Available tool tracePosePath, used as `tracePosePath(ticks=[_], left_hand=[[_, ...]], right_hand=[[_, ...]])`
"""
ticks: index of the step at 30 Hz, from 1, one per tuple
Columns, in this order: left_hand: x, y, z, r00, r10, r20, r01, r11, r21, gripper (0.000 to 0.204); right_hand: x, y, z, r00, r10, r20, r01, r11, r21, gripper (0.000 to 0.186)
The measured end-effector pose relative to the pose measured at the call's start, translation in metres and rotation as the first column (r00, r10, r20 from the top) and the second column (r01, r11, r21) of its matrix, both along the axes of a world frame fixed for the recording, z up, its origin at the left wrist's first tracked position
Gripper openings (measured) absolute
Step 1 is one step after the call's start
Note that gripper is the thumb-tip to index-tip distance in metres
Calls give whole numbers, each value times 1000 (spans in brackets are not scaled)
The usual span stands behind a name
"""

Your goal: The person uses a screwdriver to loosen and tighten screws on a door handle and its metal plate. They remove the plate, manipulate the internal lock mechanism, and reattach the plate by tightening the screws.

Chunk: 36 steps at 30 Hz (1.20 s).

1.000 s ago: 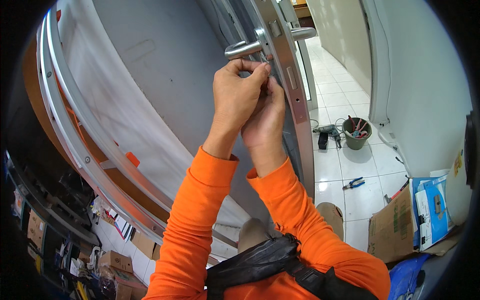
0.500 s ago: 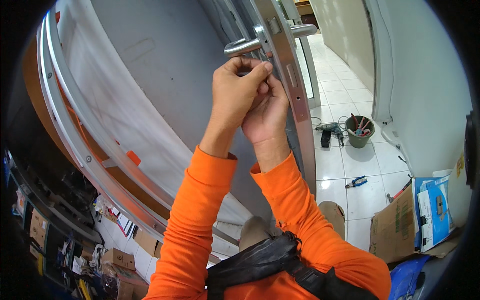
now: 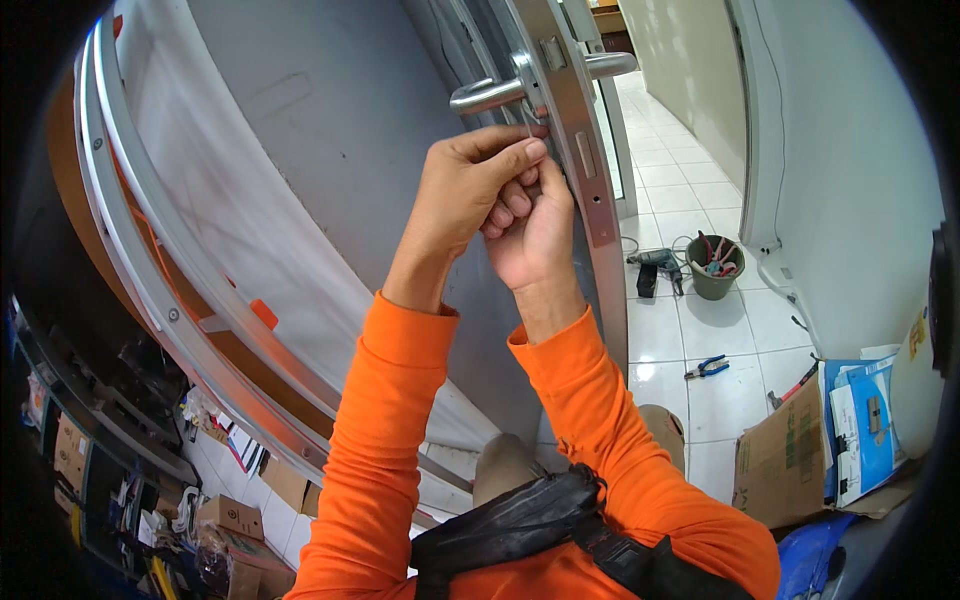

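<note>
Just below the silver lever handle (image 3: 488, 96) of a metal-framed door (image 3: 602, 235), both hands meet with fingertips pressed together. My left hand (image 3: 468, 180) pinches with thumb and index finger beside the door's lock area. My right hand (image 3: 537, 235) is palm up, its fingers curled and its fingertips against those of the left. A thin, pale sliver shows above the left thumb, too small to name. Fingers cover most of whatever is between the hands. A latch (image 3: 553, 53) and a lock faceplate (image 3: 586, 155) sit in the door's edge.
On the tiled floor at right are a bucket of tools (image 3: 714, 268), a power drill (image 3: 662, 268), blue-handled pliers (image 3: 708, 367) and a cardboard box (image 3: 785, 450). A white sheet (image 3: 250, 190) and curved metal rails (image 3: 170, 290) stand at left. Boxes (image 3: 235, 518) clutter the lower left.
My left wrist has shifted slightly left and down, and the right hand's curled fingers show more. The thin pale sliver is now visible above the left thumb. The hands stay together below the handle.
</note>
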State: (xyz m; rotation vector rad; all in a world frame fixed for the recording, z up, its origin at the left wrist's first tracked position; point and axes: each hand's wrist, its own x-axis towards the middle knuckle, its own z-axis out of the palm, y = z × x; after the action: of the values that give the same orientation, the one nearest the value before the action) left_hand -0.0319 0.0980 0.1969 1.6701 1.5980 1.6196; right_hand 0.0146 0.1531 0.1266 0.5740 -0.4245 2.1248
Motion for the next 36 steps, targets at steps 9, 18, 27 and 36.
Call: tracePosePath(ticks=[9,18,27,36], left_hand=[[19,2,9,915,348,-203,-333,937,107,24],[7,0,17,998,22,59,-19,999,-40,26],[11,6,11,981,170,-93,-163,983,81,23],[4,4,4,998,62,8,-62,992,106,22]], right_hand=[[-8,-24,1,897,-394,202,418,903,-96,37],[-10,3,-8,878,184,-442,-119,978,172,29],[-6,-23,-5,900,-436,-8,436,900,1,44],[-15,-28,4,882,-469,44,470,872,-133,41]])
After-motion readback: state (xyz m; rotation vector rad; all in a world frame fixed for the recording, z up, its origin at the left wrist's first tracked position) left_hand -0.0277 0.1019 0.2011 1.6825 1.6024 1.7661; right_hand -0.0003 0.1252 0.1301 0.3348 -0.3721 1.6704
